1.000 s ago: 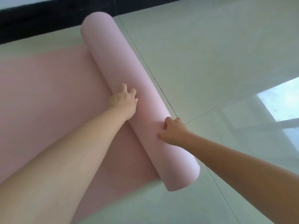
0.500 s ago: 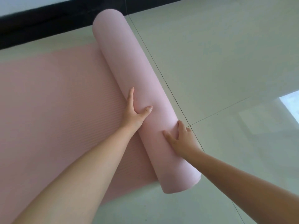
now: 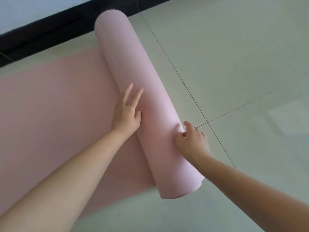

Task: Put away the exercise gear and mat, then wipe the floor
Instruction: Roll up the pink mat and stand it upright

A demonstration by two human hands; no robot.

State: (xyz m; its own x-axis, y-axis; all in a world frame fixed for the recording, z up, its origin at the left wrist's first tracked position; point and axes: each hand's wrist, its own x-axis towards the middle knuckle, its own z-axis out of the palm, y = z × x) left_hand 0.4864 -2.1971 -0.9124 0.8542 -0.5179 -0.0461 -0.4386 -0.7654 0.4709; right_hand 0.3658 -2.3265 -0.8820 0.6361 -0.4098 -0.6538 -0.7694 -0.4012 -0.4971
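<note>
Most of the view is pale tiled floor (image 3: 234,56), its dark grout lines crossing just right of the hands, with a black baseboard (image 3: 41,36) running along the far wall. On it lies a pink exercise mat (image 3: 50,106), the flat ribbed part spread to the left and the rolled part (image 3: 138,91) forming a thick cylinder that runs from near the baseboard down toward the camera. The left hand (image 3: 127,113) rests against the roll's left flank, fingers straight and slightly spread, thumb pressed into the foam. The right hand (image 3: 192,139) sits on the roll's right side nearer the close end, fingers loosely bent over its curve, thumb touching the surface.
</note>
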